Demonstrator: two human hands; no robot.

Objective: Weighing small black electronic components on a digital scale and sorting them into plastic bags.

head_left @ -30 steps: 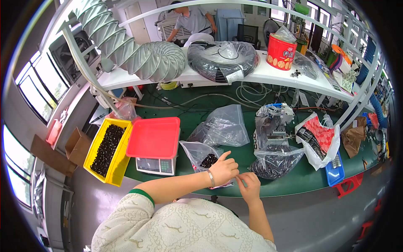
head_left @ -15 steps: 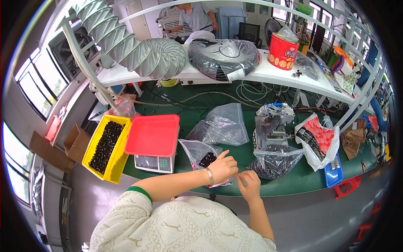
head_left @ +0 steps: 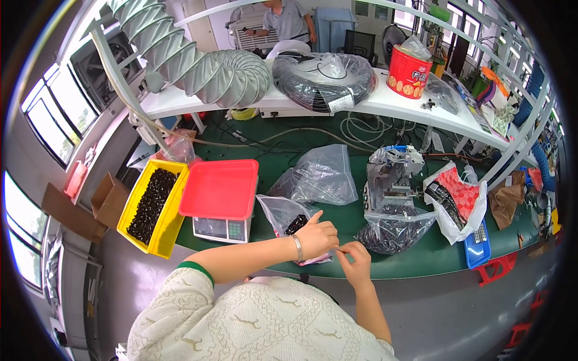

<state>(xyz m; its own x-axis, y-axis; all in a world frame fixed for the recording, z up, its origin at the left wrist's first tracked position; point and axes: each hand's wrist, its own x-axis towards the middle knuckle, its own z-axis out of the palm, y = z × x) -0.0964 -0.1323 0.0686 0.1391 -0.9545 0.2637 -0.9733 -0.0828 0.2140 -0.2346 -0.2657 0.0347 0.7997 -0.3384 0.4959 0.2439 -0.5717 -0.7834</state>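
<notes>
My left hand (head_left: 317, 237), a bracelet on its wrist, reaches across the front of a clear zip bag (head_left: 274, 212) that holds small black parts (head_left: 296, 224). Close by on the right, my right hand (head_left: 356, 263) has thumb and fingers pinched together. The fingertips of both hands almost meet at the table's front edge. Whatever they pinch is too small to make out. Just right of my hands rests a fuller clear bag (head_left: 397, 233) of dark small parts, in front of a metal fixture (head_left: 388, 180).
To the left stand a red-topped weighing scale (head_left: 218, 189) and a yellow bin (head_left: 164, 237) of black parts. Another clear bag (head_left: 325, 174) lies behind my hands. A red-and-white plastic bag (head_left: 454, 201) and a blue tray (head_left: 478, 246) sit at right. Above, a white shelf (head_left: 241, 103) spans the table.
Both hands stay close together at nearly the same spot, with small finger movements. The view has shifted slightly. The person in the background has moved a little to the right.
</notes>
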